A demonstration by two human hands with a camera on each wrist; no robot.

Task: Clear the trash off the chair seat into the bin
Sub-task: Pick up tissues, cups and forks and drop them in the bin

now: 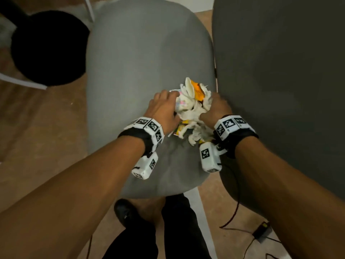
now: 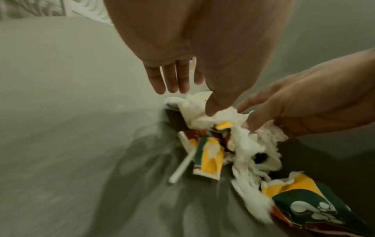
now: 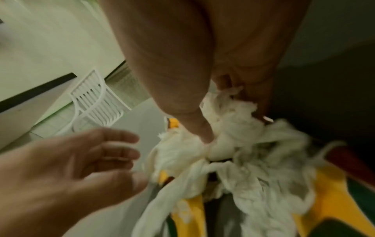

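Reaching forward and down from both sides, we have our 2 forearms converging over the light grey chair seat (image 1: pixel 141 58), each wrist strapped with a black band carrying white marker blocks. Our left hand (image 1: pixel 164 111) comes in from the left with its back up and its fingers extended and slightly spread, the fingertips (image 2: pixel 172 85) hovering at the far left edge of the trash pile (image 1: pixel 192 109) while the thumb (image 2: pixel 213 105) presses down into the white tissue; nothing is closed around anything on that side. Our right hand (image 1: pixel 214 109) comes in from the right with its fingers curled into the crumpled white tissue (image 3: pixel 233 128), the thumb pushed down into the wad and the other fingers bent behind it, so this hand has a bunch of tissue gathered in its grasp. The pile sits on the seat near its right edge, between the 2 hands: shredded white tissue, a yellow and green wrapper (image 2: pixel 209 158), a white stick (image 2: pixel 182 168) lying beside that wrapper, and a dark green and yellow packet (image 2: pixel 308 208) nearest the wrist camera. A darker grey seat (image 1: pixel 280 71) lies just beside on the right, and a round black shape (image 1: pixel 48 47) stands on the floor to the left. Both wrist views are blurred, and how many right fingers actually pinch tissue we cannot tell, since the palm hides them.
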